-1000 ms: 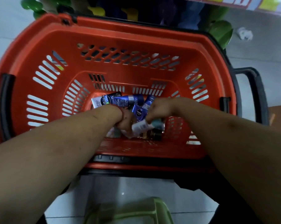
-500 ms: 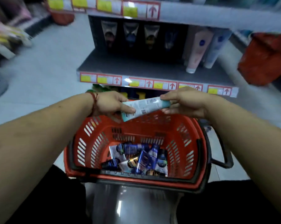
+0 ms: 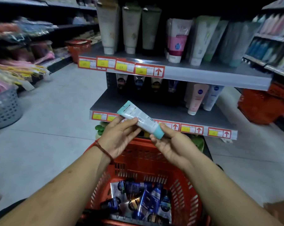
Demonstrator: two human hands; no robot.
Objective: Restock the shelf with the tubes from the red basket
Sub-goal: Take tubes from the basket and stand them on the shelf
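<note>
While both hands are up over the red slotted plastic basket, they've got a white squeeze tube with a teal cap between them, tilted, crimped end up, right in front of the lower grey metal shelf. So the left hand pinches its middle and the right hand grips the cap end. A pile of dark blue tubes lies in the basket's bottom.

Forearms outstretched, left grip pinching, right grip pinching

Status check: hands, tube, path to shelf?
Holding teal-capped tube: left hand at body, right hand at cap. Above red basket. Nothing visible between it and lower shelf.
</note>
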